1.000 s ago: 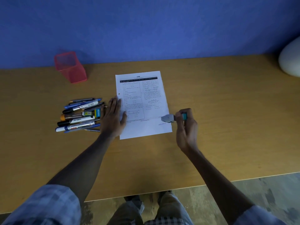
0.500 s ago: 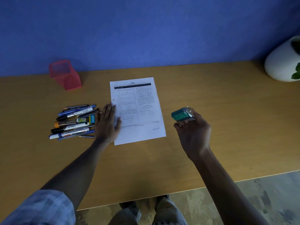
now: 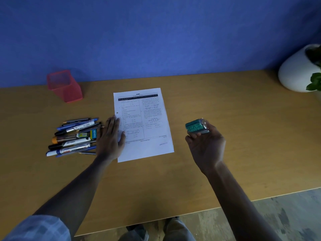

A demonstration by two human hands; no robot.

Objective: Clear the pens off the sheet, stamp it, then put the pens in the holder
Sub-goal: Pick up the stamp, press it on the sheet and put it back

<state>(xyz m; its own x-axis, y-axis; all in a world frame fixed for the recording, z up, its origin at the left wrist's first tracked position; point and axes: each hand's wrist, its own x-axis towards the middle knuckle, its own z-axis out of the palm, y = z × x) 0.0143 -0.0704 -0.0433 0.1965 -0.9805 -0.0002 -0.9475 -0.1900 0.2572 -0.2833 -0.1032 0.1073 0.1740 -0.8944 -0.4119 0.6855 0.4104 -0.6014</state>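
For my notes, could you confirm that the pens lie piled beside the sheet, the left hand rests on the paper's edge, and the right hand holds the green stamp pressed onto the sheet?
Not quite: in the head view the right hand holds the green rubber stamp lifted, right of the white printed sheet. The rest stands.

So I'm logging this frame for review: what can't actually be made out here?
- Sheet: its print, and the faint mark near its lower right corner, are too small to read.
- Pens: piled and overlapping, so no exact count.
- White pot: cut off by the right edge.
- Stamp: the right hand covers its underside.
- Red holder: its contents are unclear.
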